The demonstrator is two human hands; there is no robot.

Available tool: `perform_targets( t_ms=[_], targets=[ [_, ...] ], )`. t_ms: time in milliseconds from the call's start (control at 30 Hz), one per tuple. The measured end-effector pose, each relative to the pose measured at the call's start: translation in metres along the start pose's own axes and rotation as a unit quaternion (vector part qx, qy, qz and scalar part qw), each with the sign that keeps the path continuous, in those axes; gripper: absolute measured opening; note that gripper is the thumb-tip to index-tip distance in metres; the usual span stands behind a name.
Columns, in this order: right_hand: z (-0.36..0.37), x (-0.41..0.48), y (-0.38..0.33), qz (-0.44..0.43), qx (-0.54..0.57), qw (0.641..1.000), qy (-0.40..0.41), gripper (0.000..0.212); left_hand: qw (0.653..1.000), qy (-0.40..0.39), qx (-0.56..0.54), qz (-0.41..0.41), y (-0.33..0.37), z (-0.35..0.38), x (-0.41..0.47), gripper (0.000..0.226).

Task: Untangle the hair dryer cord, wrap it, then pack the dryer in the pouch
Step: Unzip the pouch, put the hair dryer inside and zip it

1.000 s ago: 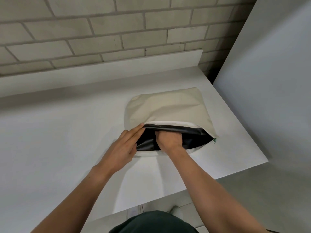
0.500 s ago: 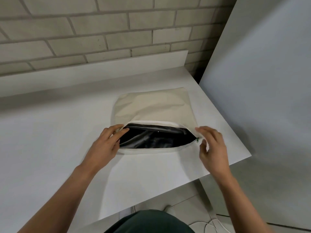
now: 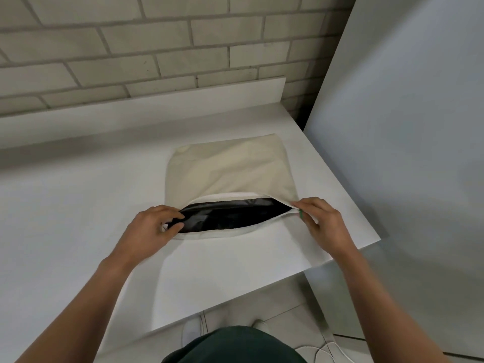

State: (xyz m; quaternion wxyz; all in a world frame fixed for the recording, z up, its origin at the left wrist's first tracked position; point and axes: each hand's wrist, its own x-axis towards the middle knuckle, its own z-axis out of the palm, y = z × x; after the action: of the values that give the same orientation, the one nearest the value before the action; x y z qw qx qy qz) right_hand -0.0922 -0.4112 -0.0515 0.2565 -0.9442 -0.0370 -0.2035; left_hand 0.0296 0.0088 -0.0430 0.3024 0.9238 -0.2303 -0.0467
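A: Looking for the pouch (image 3: 230,169).
B: Found flat on the white table (image 3: 78,205), toward its right front corner. Beige outside, with the mouth turned toward the person and gaping wide.
A: Anything to see inside?
B: Only a shiny black lining (image 3: 230,217). Impossible to tell a dryer from the dark folds, though bulging a little toward the back.
A: And the left hand (image 3: 150,226)?
B: Clamped on the left end of the mouth, thumb and curled fingers pinching the edge there.
A: Same for the right hand (image 3: 323,221)?
B: Pinching the right end of the mouth, fingertips closed on the upper edge of the cloth. Just below them, a small green zipper pull (image 3: 301,214); touching or not, hard to say.
A: So stretched between the two?
B: Yes, drawn sideways into a long slit, upper lip raised off the lower.
A: Beyond the table?
B: Behind, a pale brick wall (image 3: 183,35). To the right, a plain white panel (image 3: 406,127). Down on the tiled floor (image 3: 275,305), loops of white cable (image 3: 322,348).
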Motion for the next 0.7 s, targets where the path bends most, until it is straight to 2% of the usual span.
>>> perform_targets(
  t_ms=[67,200,267,367,500,600,700],
  targets=[
    [-0.005,-0.001,0.006,-0.002,-0.004,1.0,0.009,0.04,0.999,0.018,-0.015,-0.032,0.007,-0.003,0.002,0.016],
    [-0.014,-0.002,0.012,0.007,0.002,1.0,0.021,0.038,0.996,0.054,0.009,-0.065,0.027,-0.011,0.003,0.032],
    [-0.017,-0.001,0.011,-0.003,0.008,1.0,0.019,0.036,0.995,0.081,0.012,-0.051,0.051,-0.011,0.003,0.029],
    [-0.017,0.001,0.007,-0.014,0.001,1.0,0.006,0.035,0.995,0.095,-0.015,0.016,0.105,0.002,0.005,0.021],
    [-0.02,0.003,0.003,-0.016,-0.008,1.0,0.001,0.033,0.995,0.026,-0.064,0.07,0.176,0.043,0.018,0.017],
    [-0.022,0.003,0.003,-0.018,-0.01,1.0,-0.003,0.031,0.997,-0.025,-0.043,0.057,0.214,0.073,0.031,0.028],
    [-0.023,0.004,0.004,-0.021,-0.008,1.0,-0.01,0.029,0.998,-0.042,-0.024,0.034,0.238,0.091,0.044,0.034]
  ],
)
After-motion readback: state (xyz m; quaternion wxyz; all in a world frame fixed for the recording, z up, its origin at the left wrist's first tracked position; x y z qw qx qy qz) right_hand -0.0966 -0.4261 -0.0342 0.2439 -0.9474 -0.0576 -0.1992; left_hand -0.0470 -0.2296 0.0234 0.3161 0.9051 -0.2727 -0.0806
